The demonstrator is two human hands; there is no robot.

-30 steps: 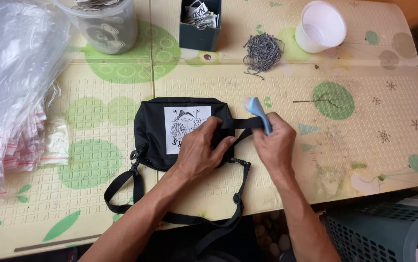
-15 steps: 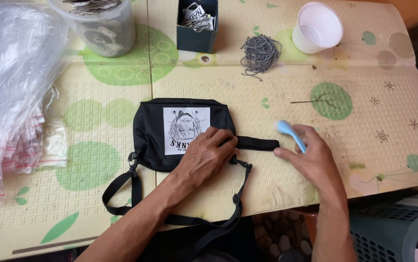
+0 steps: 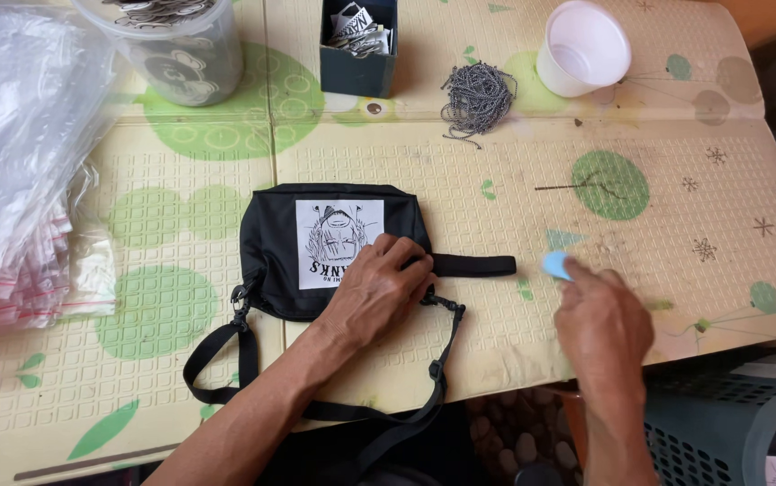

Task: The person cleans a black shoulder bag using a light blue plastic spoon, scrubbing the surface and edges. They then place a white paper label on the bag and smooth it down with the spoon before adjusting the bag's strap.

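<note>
two hands [image 3: 379, 292] busy: left pins black sling bag [image 3: 334, 247] flat mid-bench [image 3: 676, 180]; right hand [image 3: 600, 315] pinches a small blue tool [image 3: 555, 265] beside the strap tab [image 3: 473, 265]. bead chains [image 3: 478, 94] untouched.

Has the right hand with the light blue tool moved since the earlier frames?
Yes. The right hand with the blue tool has moved rightward, off the bag's strap tab onto the mat.

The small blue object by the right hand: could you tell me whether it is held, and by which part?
The right hand holds the blue object by its near end at the fingertips; the far end sticks out. The left hand presses the black bag.
</note>
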